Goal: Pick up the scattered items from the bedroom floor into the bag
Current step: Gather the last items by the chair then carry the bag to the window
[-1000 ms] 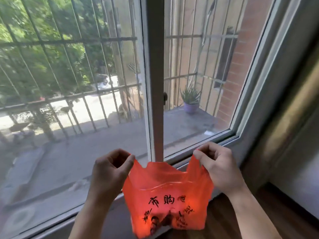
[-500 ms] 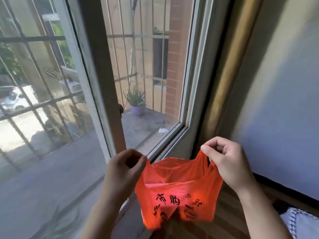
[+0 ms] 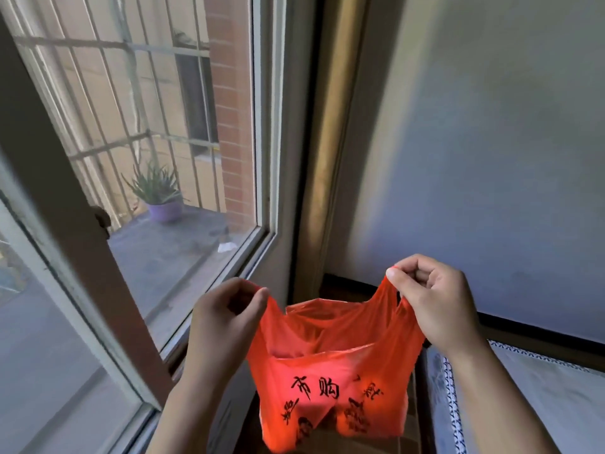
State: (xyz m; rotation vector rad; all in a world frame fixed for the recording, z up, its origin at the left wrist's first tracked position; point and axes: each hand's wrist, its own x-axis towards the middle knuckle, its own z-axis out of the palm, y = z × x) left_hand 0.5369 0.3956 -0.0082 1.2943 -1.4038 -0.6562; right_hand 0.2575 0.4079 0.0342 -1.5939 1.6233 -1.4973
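1. The bag (image 3: 330,365) is looking like thin, glossy, crinkled orange plastic, half see-through.
2. The window bars (image 3: 108,93) are showing as painted metal.
3. The wall (image 3: 491,142) is appearing matt and smooth.
4. The outside wall (image 3: 234,126) is showing rough brick.

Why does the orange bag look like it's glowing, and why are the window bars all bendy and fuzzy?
In the head view, daylight from the window shines through the thin orange bag, so it glows between the left hand and right hand; the wide-angle lens curves the window bars; the bars and frame look slightly blurred; the wall sits in bluish shade.
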